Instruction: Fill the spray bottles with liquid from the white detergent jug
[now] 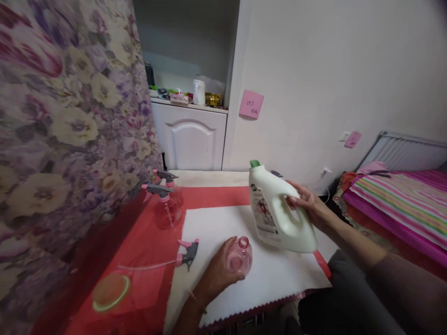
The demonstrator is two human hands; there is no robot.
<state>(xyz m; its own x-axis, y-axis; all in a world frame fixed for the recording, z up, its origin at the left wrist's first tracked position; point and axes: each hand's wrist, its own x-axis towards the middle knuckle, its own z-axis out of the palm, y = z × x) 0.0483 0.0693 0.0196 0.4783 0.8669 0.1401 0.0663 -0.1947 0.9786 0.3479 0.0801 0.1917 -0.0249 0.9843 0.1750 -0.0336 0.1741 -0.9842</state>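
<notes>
My left hand [223,267] is wrapped round a clear pink spray bottle [240,259] whose neck is uncovered. In my right hand [307,202] is the handle of a large pale green detergent jug [268,209], tilted a little, with a green cap [254,164]. The jug is to the right of the bottle and apart from it. A grey and pink spray trigger head [188,255] with its long tube lies left of my left hand. Farther left stand two pink spray bottles with trigger heads, the nearer one [168,211] partly covering the other [177,191].
A white cloth [209,223] lies over a red tabletop cover [143,246]. At the left edge is a round thing with a pale green rim [111,291]. A floral curtain [80,125] hangs on the left; a bed [398,195] is on the right.
</notes>
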